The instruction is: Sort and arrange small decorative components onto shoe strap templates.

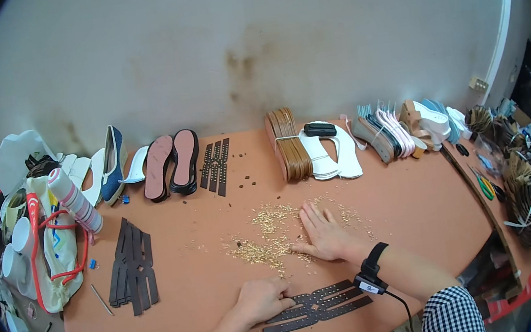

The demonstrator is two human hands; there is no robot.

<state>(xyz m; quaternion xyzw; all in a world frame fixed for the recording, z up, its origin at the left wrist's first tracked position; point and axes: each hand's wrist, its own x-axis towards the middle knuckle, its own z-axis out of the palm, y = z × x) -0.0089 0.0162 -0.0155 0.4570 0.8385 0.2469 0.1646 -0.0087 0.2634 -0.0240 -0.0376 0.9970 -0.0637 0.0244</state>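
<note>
A dark brown shoe upper (326, 304), cut into straps and dotted with small gold studs, lies flat at the table's near edge. My left hand (263, 300) is closed at its left end, with bent fingers touching the leather; the fingertips are partly hidden. Farther off, loose gold studs (260, 251) are scattered in a patch over the middle of the table. Palm down on the right side of this patch rests my right hand (329, 235), its fingers stretched and thumb apart. Whether any stud sticks to its fingertips cannot be seen.
Stacked dark brown uppers (132, 269) and a metal rod (102, 300) lie left. A pink-and-white bottle (75, 201) stands behind them. Along the wall are pink-topped soles (184, 164), another brown upper (216, 166), bundled brown soles (288, 146) and white cutouts (347, 154). Pliers (485, 186) lie right.
</note>
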